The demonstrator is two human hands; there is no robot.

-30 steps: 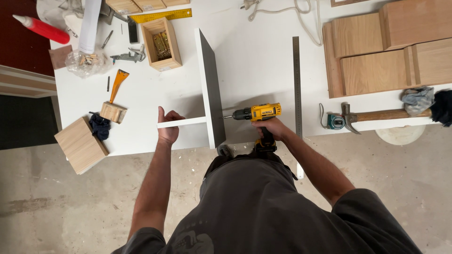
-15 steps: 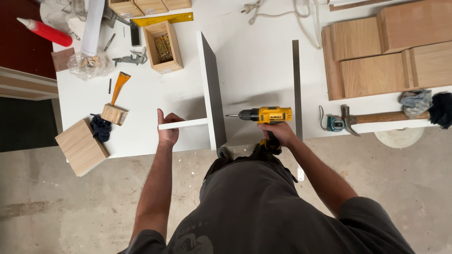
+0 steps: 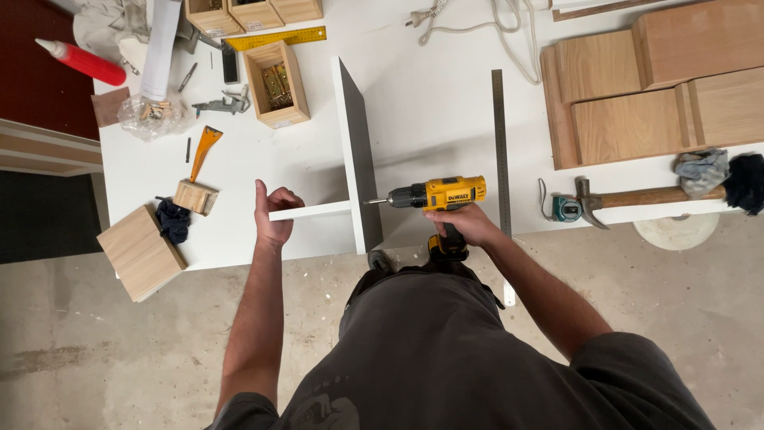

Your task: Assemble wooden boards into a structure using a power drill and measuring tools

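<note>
drill (image 3: 446, 193) nearer upright panel (image 3: 358, 159), hands gripping

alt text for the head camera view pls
Seen from above, a person's right hand aims a yellow cordless drill at an upright white panel, while the left hand grips a white crosspiece butted against it on a white table.

Just one cam, strapped to my head, looking straight down from fairly high over my torso, arms and the white worktable (image 3: 446, 103) edge w/ floor below.
</note>
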